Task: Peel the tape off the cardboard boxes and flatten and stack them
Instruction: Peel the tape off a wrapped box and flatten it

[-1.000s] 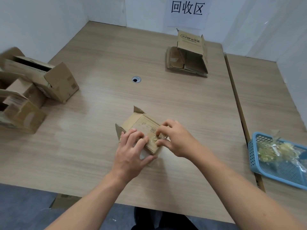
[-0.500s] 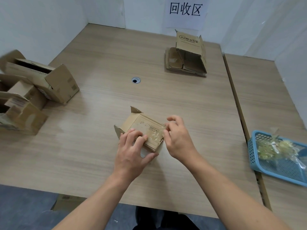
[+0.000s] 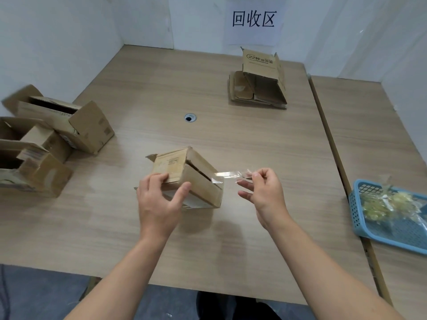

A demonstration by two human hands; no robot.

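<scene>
Since half a second ago your right hand has come away from the small box, drawing a tape strip out sideways, and the box has turned so its slit face looks toward that hand. Taking the cable hole in the table as the mark: far to its left and a little nearer you lies the pile of unflattened boxes, flaps open. Nearer you than the hole, almost straight below it, your left hand grips the small box, fingers curled over its top edge and thumb pressed on the slit face. The strip runs from the box's right corner (that end is still stuck) to your right hand, nearer you and right of the hole, which pinches the free end between thumb and forefinger, the other fingers loosely spread. Beyond the hole and to its right sits the stack of flattened boxes, one box half-standing on it. Far right of the hole, nearer you, the blue basket holds crumpled tape.
</scene>
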